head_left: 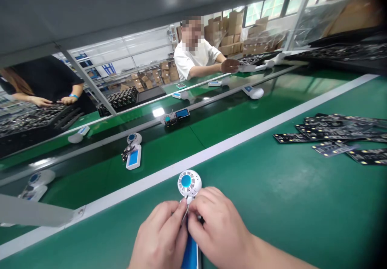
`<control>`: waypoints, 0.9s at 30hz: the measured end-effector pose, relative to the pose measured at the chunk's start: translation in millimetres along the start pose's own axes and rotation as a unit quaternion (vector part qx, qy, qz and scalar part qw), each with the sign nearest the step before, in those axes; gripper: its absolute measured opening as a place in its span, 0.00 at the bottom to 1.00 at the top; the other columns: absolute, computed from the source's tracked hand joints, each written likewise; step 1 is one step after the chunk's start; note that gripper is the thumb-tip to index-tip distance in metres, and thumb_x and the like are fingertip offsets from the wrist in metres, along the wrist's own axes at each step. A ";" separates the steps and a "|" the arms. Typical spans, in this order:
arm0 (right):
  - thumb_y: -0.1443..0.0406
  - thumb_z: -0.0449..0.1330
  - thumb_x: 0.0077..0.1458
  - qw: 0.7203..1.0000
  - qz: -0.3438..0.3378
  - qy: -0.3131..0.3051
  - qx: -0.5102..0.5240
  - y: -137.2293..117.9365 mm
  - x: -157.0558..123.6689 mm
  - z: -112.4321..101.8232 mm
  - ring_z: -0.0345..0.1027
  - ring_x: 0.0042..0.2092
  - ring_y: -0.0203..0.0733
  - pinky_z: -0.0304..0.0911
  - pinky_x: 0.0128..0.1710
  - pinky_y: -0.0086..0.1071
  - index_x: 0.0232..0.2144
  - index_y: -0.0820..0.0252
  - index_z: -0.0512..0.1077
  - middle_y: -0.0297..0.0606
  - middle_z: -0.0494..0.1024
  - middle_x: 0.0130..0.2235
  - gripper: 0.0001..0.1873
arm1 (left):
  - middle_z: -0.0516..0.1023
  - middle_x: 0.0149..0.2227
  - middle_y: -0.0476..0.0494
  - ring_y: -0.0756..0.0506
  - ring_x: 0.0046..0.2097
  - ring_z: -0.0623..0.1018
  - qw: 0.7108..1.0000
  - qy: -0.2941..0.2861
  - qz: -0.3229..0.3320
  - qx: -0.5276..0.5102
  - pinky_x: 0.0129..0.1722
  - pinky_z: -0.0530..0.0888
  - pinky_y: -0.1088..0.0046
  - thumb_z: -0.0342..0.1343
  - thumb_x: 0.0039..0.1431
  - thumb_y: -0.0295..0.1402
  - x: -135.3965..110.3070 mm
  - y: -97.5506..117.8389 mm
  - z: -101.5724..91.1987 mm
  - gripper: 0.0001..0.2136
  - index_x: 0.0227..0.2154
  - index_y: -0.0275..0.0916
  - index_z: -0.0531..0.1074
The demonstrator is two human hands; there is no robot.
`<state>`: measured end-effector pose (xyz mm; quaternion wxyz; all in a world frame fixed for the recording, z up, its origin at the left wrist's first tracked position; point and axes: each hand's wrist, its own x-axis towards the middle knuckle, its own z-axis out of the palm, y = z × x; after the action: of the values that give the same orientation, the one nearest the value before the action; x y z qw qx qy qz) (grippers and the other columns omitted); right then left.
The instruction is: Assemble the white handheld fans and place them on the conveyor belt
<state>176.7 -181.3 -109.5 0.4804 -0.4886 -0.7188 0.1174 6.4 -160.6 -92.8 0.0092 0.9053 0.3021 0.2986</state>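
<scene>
A white handheld fan (189, 183), its round slotted head marked by a shiny blue centre, lies before me on the green bench. Its handle carries a blue rectangular part (190, 253) and is largely covered by my hands. At the neck, just below the head, the thumb and fingers of my left hand (163, 232) are closed on the fan. My right hand (216, 224) is closed against the same spot from the other side, fingertips bunched together. Between the fingertips shows a thin pale strand, possibly a wire (185, 213); the exact contact is hidden.
Several black circuit boards (332, 132) lie piled at right. Beyond the white rail (211, 152), a green conveyor (196, 136) bears more fans (133, 152). Two people work across it, one in a white shirt (196, 61). A metal post (39, 210) stands at left; a grey shelf (121, 7) hangs overhead.
</scene>
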 end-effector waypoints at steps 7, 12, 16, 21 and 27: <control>0.74 0.49 0.57 0.997 -0.081 0.004 -0.020 3.4 -2.8 4.1 0.61 0.31 0.41 0.58 0.35 0.38 0.25 0.62 0.66 0.39 0.70 0.27 0.11 | 0.76 0.34 0.41 0.47 0.33 0.76 0.997 -0.019 -0.019 -0.067 0.30 0.76 0.73 0.52 0.62 0.22 6.6 1.0 -5.1 0.18 0.54 0.37 0.72; 0.73 0.52 0.58 0.998 -0.065 0.011 0.023 5.8 5.5 -0.8 0.66 0.33 0.43 0.63 0.36 0.38 0.31 0.61 0.70 0.39 0.74 0.31 0.08 | 0.79 0.34 0.46 0.48 0.35 0.80 0.959 -0.059 -0.193 -0.200 0.35 0.76 0.76 0.53 0.61 0.27 17.2 -9.2 -11.0 0.11 0.40 0.43 0.80; 0.70 0.56 0.56 0.998 -0.050 0.034 0.017 16.2 8.9 -3.3 0.69 0.36 0.44 0.68 0.34 0.37 0.43 0.61 0.69 0.40 0.75 0.35 0.11 | 0.83 0.34 0.45 0.43 0.34 0.82 0.897 -0.077 -0.416 -0.129 0.32 0.77 0.72 0.55 0.57 0.35 30.6 -64.3 -33.0 0.13 0.43 0.39 0.79; 0.72 0.58 0.49 0.999 -0.048 0.024 -0.001 24.5 4.0 7.3 0.71 0.35 0.44 0.70 0.32 0.34 0.43 0.59 0.69 0.39 0.75 0.36 0.16 | 0.80 0.45 0.31 0.30 0.46 0.80 0.889 -0.016 -0.444 0.109 0.43 0.75 0.57 0.59 0.54 0.37 68.8 -160.7 -81.9 0.21 0.50 0.31 0.75; 0.74 0.59 0.45 0.999 0.004 -0.033 -0.004 29.4 -0.3 18.1 0.73 0.39 0.44 0.70 0.36 0.31 0.43 0.55 0.71 0.37 0.76 0.39 0.21 | 0.72 0.55 0.40 0.39 0.55 0.73 0.932 -0.057 -0.298 0.198 0.55 0.69 0.51 0.57 0.64 0.38 135.2 -186.9 -34.1 0.15 0.51 0.38 0.71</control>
<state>179.4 -161.6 -137.7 0.4539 -0.4896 -0.7327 0.1323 -27.1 61.2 -29.3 -0.0643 0.7724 0.6102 0.1639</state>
